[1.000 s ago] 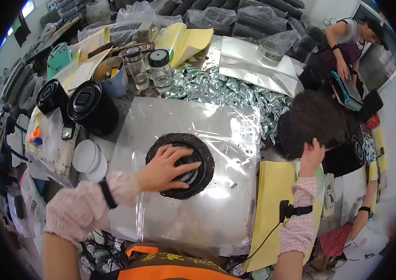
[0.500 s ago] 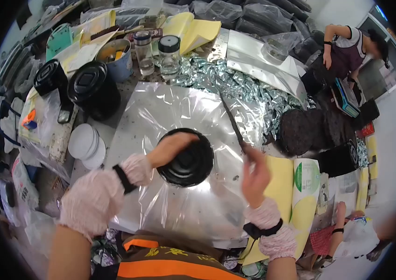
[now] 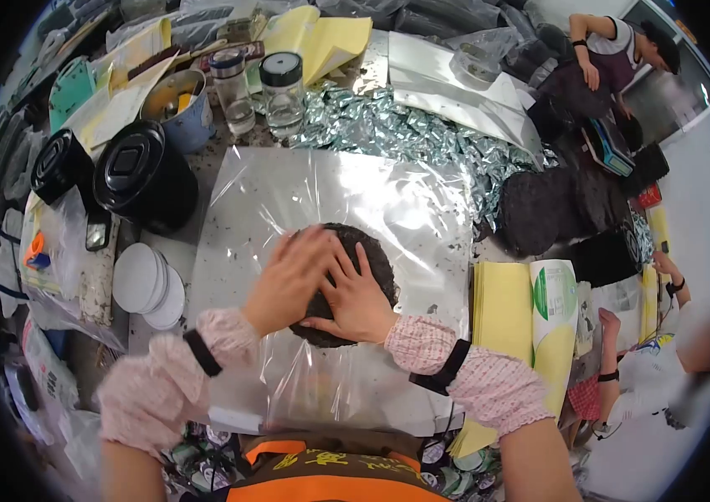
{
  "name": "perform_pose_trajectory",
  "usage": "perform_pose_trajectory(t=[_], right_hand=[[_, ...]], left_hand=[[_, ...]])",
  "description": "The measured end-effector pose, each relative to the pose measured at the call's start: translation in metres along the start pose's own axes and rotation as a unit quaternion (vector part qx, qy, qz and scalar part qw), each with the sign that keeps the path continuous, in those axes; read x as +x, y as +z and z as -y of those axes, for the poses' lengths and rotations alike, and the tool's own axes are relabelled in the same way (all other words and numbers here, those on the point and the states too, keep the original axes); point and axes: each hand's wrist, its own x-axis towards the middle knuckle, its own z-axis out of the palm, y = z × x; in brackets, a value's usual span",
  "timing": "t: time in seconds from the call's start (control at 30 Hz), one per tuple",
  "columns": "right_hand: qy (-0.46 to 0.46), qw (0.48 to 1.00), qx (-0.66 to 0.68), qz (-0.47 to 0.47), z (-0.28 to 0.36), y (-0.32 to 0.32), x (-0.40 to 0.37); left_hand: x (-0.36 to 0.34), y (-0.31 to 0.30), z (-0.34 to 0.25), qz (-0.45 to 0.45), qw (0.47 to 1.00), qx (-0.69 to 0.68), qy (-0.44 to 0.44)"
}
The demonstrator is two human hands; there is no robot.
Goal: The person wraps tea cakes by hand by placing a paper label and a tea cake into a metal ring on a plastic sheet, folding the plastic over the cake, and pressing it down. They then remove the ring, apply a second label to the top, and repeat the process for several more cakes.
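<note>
A round, dark, rough-surfaced disc (image 3: 378,266) lies on clear plastic film over a shiny metal sheet (image 3: 238,209). My left hand (image 3: 289,280) rests on its left part with fingers stretched out. On its middle, my right hand (image 3: 356,299) lies flat, its fingers spread and the tips meeting my left hand. The two hands cover much of the disc, so its centre is hidden. Neither hand wraps around anything.
At left stand black lidded canisters (image 3: 150,180) and white round discs (image 3: 139,278). Behind are glass jars (image 3: 281,92) and crumpled foil (image 3: 355,125). Yellow sheets (image 3: 501,309) and dark slabs (image 3: 539,213) lie right. Two people (image 3: 610,50) are at the right side.
The glossy black ridged round piece under my left hand no longer shows; a rough dark disc is there. The dark strip has left my right hand, which moved left onto the disc.
</note>
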Motion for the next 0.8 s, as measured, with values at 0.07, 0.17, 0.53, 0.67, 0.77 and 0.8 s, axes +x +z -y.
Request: perform_pose_trajectory(t=[0.07, 0.17, 0.53, 0.67, 0.77, 0.8], right_hand=[[0.011, 0.998, -0.026, 0.061, -0.001, 0.005, 0.001], [0.028, 0.995, -0.014, 0.093, -0.003, 0.013, 0.001], [0.012, 0.998, 0.053, -0.012, -0.004, 0.011, -0.002], [0.224, 0.895, 0.088, -0.376, -0.016, -0.046, -0.073], [0.446, 0.844, 0.127, -0.270, -0.050, -0.036, -0.147], [0.532, 0.775, 0.312, -0.135, -0.048, -0.044, -0.158]], left_hand=[[0.016, 0.006, 0.005, 0.079, 0.982, -0.039, 0.166], [0.030, 0.008, 0.004, 0.191, 0.964, -0.133, 0.130], [0.007, -0.021, 0.001, -0.069, 0.963, -0.258, -0.035], [-0.092, -0.053, 0.058, -0.147, 0.922, -0.122, -0.335], [-0.137, -0.038, 0.086, -0.018, 0.859, -0.313, -0.405], [-0.122, -0.055, 0.068, -0.019, 0.872, -0.346, -0.345]])
